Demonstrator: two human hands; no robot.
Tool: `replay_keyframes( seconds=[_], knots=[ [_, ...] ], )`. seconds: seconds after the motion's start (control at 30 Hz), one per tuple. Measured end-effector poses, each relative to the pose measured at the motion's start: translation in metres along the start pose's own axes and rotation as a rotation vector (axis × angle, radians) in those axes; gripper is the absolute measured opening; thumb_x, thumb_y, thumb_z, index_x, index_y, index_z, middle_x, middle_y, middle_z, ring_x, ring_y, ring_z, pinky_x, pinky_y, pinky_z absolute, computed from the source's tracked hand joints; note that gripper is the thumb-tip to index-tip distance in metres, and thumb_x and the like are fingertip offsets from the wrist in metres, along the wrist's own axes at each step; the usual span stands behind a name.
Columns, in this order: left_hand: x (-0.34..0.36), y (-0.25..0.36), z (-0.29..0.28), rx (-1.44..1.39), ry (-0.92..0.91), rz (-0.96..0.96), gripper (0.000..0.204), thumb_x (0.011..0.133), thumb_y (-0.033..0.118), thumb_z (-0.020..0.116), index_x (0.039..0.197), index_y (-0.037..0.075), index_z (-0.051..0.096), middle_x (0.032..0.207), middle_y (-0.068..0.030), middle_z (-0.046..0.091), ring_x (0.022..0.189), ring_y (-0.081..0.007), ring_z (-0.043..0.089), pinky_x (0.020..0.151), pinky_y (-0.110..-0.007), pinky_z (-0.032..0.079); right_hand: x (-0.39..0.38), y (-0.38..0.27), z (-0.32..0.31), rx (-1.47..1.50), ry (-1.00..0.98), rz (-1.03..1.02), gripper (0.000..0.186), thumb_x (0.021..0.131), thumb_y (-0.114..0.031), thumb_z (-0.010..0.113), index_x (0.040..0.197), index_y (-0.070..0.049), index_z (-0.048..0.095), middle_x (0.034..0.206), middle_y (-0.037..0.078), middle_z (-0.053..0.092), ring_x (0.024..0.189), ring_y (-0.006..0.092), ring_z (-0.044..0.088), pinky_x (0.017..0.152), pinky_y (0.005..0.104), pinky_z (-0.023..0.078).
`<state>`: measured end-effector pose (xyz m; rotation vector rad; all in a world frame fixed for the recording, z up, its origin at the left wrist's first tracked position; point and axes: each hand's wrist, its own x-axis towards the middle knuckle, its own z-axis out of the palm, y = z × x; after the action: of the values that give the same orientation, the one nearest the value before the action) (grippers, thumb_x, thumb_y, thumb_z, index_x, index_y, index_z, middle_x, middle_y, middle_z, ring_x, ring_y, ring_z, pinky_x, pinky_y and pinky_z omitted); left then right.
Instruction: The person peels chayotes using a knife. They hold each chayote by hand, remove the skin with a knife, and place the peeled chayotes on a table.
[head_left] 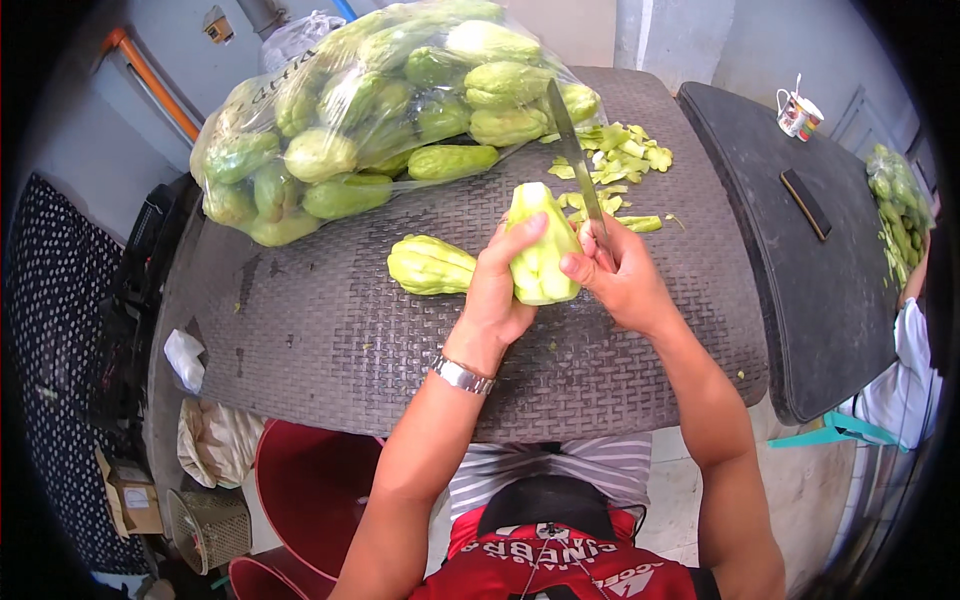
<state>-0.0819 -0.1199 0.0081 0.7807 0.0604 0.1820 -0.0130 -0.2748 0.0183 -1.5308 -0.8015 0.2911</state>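
My left hand (497,285) is closed round a pale green chayote (543,262), holding it upright above the table with its trimmed end facing up. In my right hand (626,277) is a knife (572,140) with a long blade pointing up and away; the right thumb rests close to the chayote's side. Another chayote (430,265) lies on the table just left of my left hand. Beyond my hands, a pile of green peelings (628,150) is scattered. A large clear plastic bag (330,150) full of chayotes lies along the far left of the table.
The dark woven-textured table (300,330) spans the middle. On a second black table (740,180) at right are a mug (798,112), a dark phone-like slab (806,204) and another bag of chayotes (900,200), beside a person's sleeve (905,360). Red bins (310,490) stand below left.
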Motion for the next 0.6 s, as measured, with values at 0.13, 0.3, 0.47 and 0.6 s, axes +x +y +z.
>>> replay_keyframes(
  seconds=[0.13,0.3,0.47,0.6],
  knots=[
    [-0.009,0.01,0.01,0.093,-0.098,-0.028,0.067,0.083,0.025,0.071,0.141,0.003,0.047,0.122,-0.0169,0.064,0.102,-0.0309,0.068,0.081,-0.048,0.063,0.003,-0.005,-0.018,-0.177,-0.012,-0.026,0.055,0.089,-0.055,0.078,0.088,-0.006,0.053,0.071,-0.003,0.048,0.066,0.0053,0.043,0.058,0.0259,0.041],
    [-0.011,0.013,0.003,-0.014,-0.271,-0.115,0.076,0.079,0.026,0.073,0.146,0.003,0.043,0.126,-0.0173,0.062,0.105,-0.0321,0.068,0.077,-0.052,0.064,0.007,-0.011,-0.045,-0.263,0.003,-0.123,0.07,0.09,-0.072,0.064,0.091,-0.002,0.057,0.066,0.0,0.051,0.062,0.0079,0.048,0.055,0.0296,0.04],
    [-0.015,0.012,0.0,-0.18,-0.307,-0.148,0.082,0.079,0.006,0.074,0.152,0.008,0.035,0.128,-0.0149,0.06,0.109,-0.0317,0.068,0.086,-0.048,0.063,-0.001,-0.027,-0.039,-0.384,-0.034,-0.151,0.066,0.089,-0.067,0.069,0.089,-0.003,0.057,0.064,0.006,0.056,0.06,0.0124,0.054,0.055,0.0311,0.043],
    [-0.019,0.012,0.005,0.005,-0.178,-0.078,0.097,0.067,0.006,0.077,0.155,0.006,0.035,0.137,-0.0136,0.058,0.122,-0.0322,0.062,0.109,-0.046,0.051,-0.005,-0.031,-0.032,-0.476,-0.128,-0.217,0.06,0.085,-0.06,0.076,0.089,-0.003,0.058,0.064,0.008,0.058,0.058,0.0197,0.06,0.055,0.0339,0.046]
  ],
)
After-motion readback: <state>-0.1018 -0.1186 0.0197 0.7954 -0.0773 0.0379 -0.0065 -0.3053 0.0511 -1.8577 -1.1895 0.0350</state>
